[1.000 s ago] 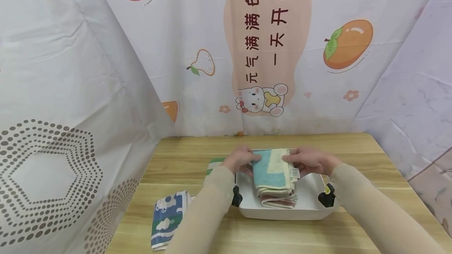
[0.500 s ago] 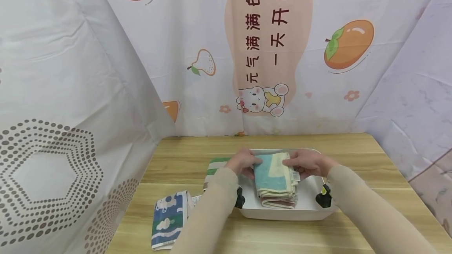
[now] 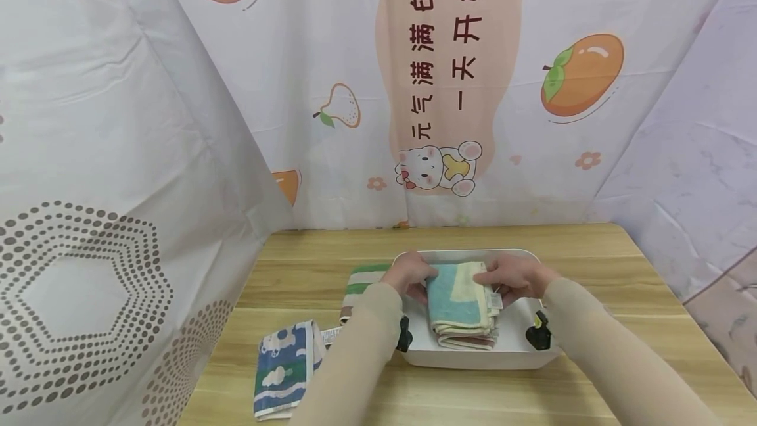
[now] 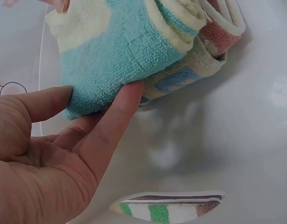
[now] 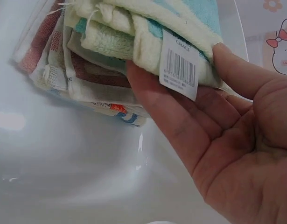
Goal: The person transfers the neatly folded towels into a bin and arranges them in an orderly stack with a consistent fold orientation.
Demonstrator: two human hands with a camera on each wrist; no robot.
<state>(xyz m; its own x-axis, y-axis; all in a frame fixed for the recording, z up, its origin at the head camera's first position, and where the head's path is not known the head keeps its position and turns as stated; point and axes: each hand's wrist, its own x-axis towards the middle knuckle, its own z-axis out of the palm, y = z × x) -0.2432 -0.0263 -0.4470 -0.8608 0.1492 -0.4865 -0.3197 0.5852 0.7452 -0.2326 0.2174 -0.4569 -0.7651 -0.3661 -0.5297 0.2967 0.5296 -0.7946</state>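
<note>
1. Blue-and-cream towel (image 3: 452, 304), folded, is inside the white bin (image 3: 479, 360), around its middle, held over a folded stack. Cannot tell if its weight rests on that stack.
2. Left hand (image 3: 409, 275): clamped on the towel's left edge, thumb on top, fingers underneath, reaching in over the bin's left side.
3. Right hand (image 3: 516, 275): clamped on the towel's right edge, same thumb-over, fingers-under pinch, inside the bin's right half.
4. White barcode label (image 5: 179, 67) hangs off the towel's edge by the right hand, over the bin; small print unreadable.
5. Folded stack (image 3: 467, 342) on the bin's floor, directly under the towel; reddish-brown, cream and blue bits show. Count unclear.
6. Beige sleeves (image 3: 367, 340) come in from the near side of the bin, black wrist devices (image 3: 405, 334) at the cuffs.
7. Green-and-white striped towel (image 3: 361, 284) just left of the bin, partly behind the left arm; stripes also show through the bin's slot.
8. Blue patterned towel (image 3: 280, 370), folded, farther left of the bin and nearer the person.
9. Wood-grain desk (image 3: 503, 393) under the bin; fruit-print curtain (image 3: 337, 31) behind it.
</note>
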